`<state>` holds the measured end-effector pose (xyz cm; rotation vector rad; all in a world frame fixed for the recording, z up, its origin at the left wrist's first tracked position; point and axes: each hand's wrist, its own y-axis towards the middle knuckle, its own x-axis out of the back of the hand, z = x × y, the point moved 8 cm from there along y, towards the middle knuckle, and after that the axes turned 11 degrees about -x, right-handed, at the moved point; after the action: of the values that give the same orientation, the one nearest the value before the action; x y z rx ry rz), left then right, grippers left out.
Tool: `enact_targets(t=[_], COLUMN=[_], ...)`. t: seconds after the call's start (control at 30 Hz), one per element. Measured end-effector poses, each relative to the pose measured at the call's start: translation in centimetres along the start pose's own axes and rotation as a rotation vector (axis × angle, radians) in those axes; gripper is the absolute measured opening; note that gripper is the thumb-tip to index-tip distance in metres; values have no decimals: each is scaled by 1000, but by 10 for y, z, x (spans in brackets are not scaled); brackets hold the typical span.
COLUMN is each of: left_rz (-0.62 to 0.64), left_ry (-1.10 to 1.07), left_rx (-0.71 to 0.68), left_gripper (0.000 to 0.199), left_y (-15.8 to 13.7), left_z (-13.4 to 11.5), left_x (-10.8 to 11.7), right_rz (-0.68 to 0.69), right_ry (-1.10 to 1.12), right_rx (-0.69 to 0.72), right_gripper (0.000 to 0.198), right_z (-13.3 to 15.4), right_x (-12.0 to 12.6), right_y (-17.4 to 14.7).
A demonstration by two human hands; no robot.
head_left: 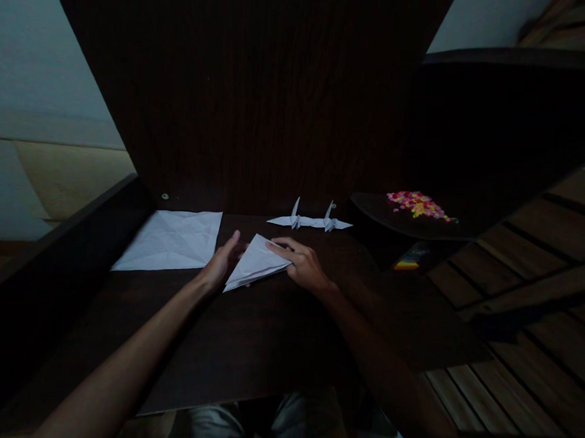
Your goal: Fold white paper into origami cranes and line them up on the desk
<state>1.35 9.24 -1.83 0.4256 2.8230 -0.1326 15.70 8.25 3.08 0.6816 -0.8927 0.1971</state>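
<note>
A white sheet of paper folded into a layered triangle (259, 262) is held above the dark desk, its lower layers slightly apart. My right hand (305, 264) grips its right corner, thumb on top and the other fingers partly hidden at the edge and beneath. My left hand (221, 262) is at the triangle's left side, its thumb raised and apart from the paper. The left fingers reach toward the paper and are partly hidden behind it.
A creased white sheet (173, 241) lies on the desk (243, 349) at the left. Two joined paper cranes (312, 223) stand along the back panel. Small pink, red and yellow pieces (418, 205) are heaped on a side shelf (373, 210) at the right.
</note>
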Motion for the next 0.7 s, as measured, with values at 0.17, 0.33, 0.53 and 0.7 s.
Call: enact_targets(t=[0.17,0.33,0.53,0.7], left_rz=[-14,-33,-94,-85], left_ry=[123,172,254,243], left_rx=[-44,-89,-168,-191], left_gripper=[51,45,36,37], left_y=[-3,2,-1,-3], left_z=[-2,-1,-13,-16], left_x=[3,11,17,14], right_rz=[50,110,139,190], right_ry=[-156,-50,424,793], right_rx=[-14,-74,-342,-540], right_gripper=[71,70,65,33], right_z=[1,0,-26,-47], right_x=[-7,1,8,-6], right_y=[-1,0,5,7])
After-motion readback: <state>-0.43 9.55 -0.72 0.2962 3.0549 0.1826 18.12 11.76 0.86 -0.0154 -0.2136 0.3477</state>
